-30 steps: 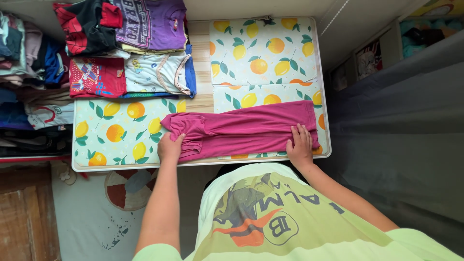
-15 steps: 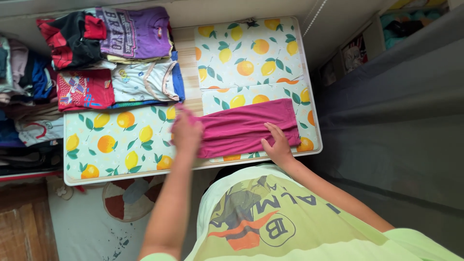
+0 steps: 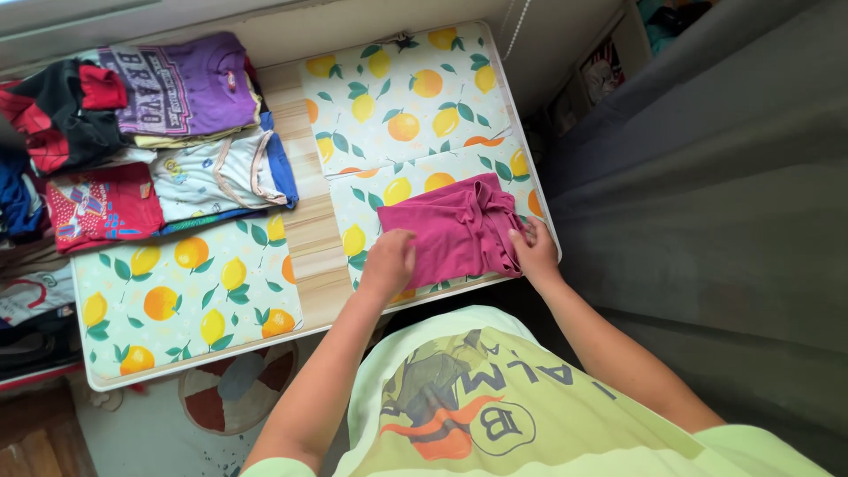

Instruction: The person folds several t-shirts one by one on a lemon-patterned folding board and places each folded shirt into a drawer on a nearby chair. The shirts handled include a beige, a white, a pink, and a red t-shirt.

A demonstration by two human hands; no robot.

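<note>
Magenta cloth garment, folded into a rough square, lies on the near right panel of a white folding board printed with oranges, lemons and green leaves, close to the board's near edge. The left hand rests palm-down on the garment's left near corner, fingers curled over the fabric, while the right hand presses flat against its right edge; the two hands sit apart with the folded cloth between them, neither clamped around it. The fabric is soft and creased, with gathered folds bunching toward its upper right corner. The board covers a pale wooden tabletop, bare wood showing in the strip between the panels. At the table's far left, well apart from the hands, sit stacks of folded clothes: a purple printed shirt, a white top with blue trim, a red printed shirt and a black and red garment. A round striped rug shows on the floor below the table.
</note>
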